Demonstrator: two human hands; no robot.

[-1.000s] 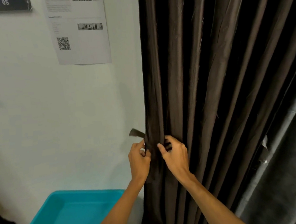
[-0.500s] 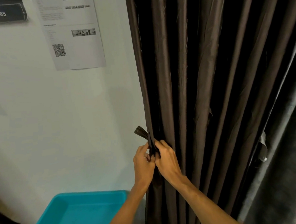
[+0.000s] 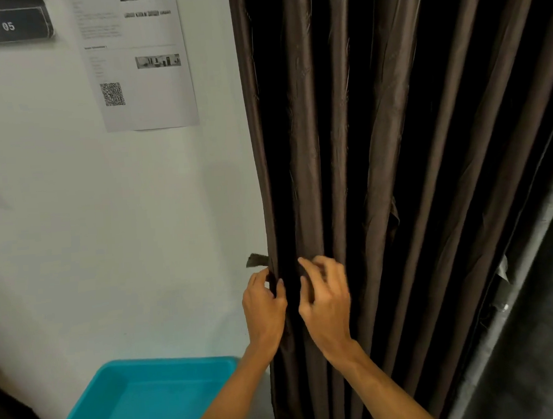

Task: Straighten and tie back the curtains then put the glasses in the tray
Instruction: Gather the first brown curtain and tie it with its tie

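- Brown pleated satin curtain (image 3: pixel 380 169) hanging beside white wall (image 3: pixel 106 221)
- left hand (image 3: pixel 263 303) pinching curtain's left edge, just under dark fabric tie-back strip (image 3: pixel 256 260)
- right hand (image 3: pixel 325 299) loose, fingers spread on folds, gripping nothing
- turquoise plastic tray (image 3: pixel 145 405) sitting lower left

A dark wall sign (image 3: pixel 4 27) reads "WS 05"; the paper's print is unreadable.

Scene evenly, softly lit; wall (image 3: pixel 106 221) bright, curtain (image 3: pixel 378 136) folds lost in black shadow. Right hand (image 3: pixel 324 297) fingers motion-blurred. Edges bowed by wide-angle lens.
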